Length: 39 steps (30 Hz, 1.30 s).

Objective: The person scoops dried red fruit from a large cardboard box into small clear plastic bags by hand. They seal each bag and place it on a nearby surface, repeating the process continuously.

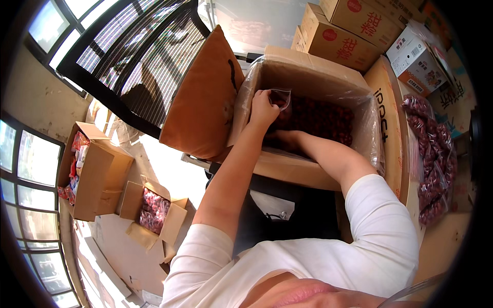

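My left hand (265, 106) grips the rim of a clear plastic bag (281, 101) at the left inside of a large cardboard box (292, 163). Dark red round fruits, perhaps dried jujubes (323, 117), fill the bottom of the box, which has a clear plastic liner (364, 131). Some red pieces show in the small bag. My right hand (285, 139) reaches low into the box, beneath the left hand; its fingers are in shadow among the fruits, and I cannot see whether they hold any.
Filled plastic bags (433, 161) lie in a row at the right. Sealed cartons (342, 42) are stacked behind the box, near a white carton (410, 57). At the left are a mesh chair (134, 65) with an orange cushion (200, 100), an open box of bagged fruits (154, 210) and a box of packets (94, 177).
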Tool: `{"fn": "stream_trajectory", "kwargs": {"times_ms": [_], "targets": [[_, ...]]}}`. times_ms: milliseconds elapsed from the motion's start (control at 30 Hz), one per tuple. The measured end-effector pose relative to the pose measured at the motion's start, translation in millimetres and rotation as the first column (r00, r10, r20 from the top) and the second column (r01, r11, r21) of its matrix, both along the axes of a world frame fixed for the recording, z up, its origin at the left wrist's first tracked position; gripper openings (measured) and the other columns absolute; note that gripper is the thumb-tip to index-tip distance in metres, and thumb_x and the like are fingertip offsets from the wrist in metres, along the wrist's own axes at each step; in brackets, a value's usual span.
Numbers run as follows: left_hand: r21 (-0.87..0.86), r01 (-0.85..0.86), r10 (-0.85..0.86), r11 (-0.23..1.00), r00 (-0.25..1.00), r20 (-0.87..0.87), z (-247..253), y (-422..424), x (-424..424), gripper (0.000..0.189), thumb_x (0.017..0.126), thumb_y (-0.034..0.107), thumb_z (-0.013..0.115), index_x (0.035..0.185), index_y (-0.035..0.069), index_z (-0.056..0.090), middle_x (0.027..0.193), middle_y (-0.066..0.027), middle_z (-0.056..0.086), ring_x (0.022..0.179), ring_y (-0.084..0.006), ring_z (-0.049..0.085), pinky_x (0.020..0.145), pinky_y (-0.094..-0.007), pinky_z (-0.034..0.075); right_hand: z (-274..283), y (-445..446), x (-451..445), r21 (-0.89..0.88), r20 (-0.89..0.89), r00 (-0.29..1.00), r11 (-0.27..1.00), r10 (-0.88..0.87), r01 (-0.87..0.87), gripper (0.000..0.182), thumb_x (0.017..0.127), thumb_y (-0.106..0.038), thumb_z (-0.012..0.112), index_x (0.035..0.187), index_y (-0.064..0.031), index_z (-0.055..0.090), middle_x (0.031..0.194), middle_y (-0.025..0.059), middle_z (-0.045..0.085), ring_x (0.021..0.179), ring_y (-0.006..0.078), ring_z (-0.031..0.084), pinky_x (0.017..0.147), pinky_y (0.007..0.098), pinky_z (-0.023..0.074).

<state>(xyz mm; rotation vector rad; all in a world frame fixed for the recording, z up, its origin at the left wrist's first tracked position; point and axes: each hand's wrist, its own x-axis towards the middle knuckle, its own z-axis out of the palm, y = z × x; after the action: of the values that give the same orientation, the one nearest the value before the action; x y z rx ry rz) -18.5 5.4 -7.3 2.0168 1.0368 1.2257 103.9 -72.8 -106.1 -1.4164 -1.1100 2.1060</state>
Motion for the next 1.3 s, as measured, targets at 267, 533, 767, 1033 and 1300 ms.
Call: {"fn": "stream_trajectory", "kwargs": {"times_ms": [267,533,767,1033,1300], "targets": [[-0.06,0.015,-0.017,0.998,0.999,-0.039,3.4,-0.6,1.1,0.04,0.063,0.003,0.059,0.102,-0.004,0.063,0.097,-0.0196,0.061,0.091,-0.0347,0.06,0.082,-0.0388,0.049,-9.6,5.0,-1.1,0.179,-0.201,0.973,0.981,0.113,-0.077,0.041,0.091,-0.036,0.056,0.127,-0.0155,0.053,0.125,0.0045,0.055,0.117,0.0188,0.049,0.096,0.0383,0.0412],[-0.049,0.034,-0.036,0.998,0.998,-0.049,9.1,-3.4,-3.7,0.04,0.063,0.0,0.059,0.102,-0.008,0.061,0.094,-0.021,0.058,0.087,-0.0358,0.059,0.083,-0.0398,0.048,51.8,8.2,-53.7,-0.275,-0.512,0.798,0.941,-0.317,0.198,0.03,0.085,-0.027,0.062,0.106,-0.0068,0.062,0.106,0.006,0.065,0.099,0.0219,0.06,0.092,0.0368,0.0454],[-0.06,0.042,-0.046,0.997,0.997,-0.064,6.9,-1.2,-0.7,0.04,0.063,0.0,0.059,0.102,-0.007,0.061,0.099,-0.0221,0.059,0.092,-0.0369,0.059,0.086,-0.0395,0.048,34.7,17.8,-39.1,-0.42,-0.437,0.784,0.871,-0.442,0.257,0.029,0.082,-0.026,0.066,0.103,-0.0064,0.062,0.103,0.0067,0.066,0.098,0.0224,0.061,0.089,0.0383,0.0481],[-0.02,0.015,-0.017,1.0,0.994,-0.104,2.9,1.5,-2.2,0.04,0.064,0.004,0.06,0.103,-0.004,0.063,0.101,-0.0198,0.061,0.094,-0.0348,0.06,0.084,-0.0384,0.049,61.0,12.4,-28.0,0.135,-0.341,0.937,0.982,-0.078,0.131,0.03,0.081,-0.023,0.066,0.107,-0.01,0.06,0.1,0.0048,0.065,0.097,0.0239,0.061,0.084,0.0439,0.0497],[-0.024,0.006,-0.009,1.0,0.994,-0.104,-2.6,5.4,-2.4,0.04,0.064,0.003,0.06,0.104,-0.004,0.063,0.101,-0.0202,0.061,0.093,-0.0345,0.061,0.083,-0.0373,0.05,70.0,29.6,-2.7,-0.479,-0.31,0.915,0.874,-0.259,0.085,0.024,0.08,-0.019,0.068,0.1,-0.0109,0.059,0.094,0.0026,0.062,0.093,0.0237,0.062,0.067,0.0348,0.0466]]}}
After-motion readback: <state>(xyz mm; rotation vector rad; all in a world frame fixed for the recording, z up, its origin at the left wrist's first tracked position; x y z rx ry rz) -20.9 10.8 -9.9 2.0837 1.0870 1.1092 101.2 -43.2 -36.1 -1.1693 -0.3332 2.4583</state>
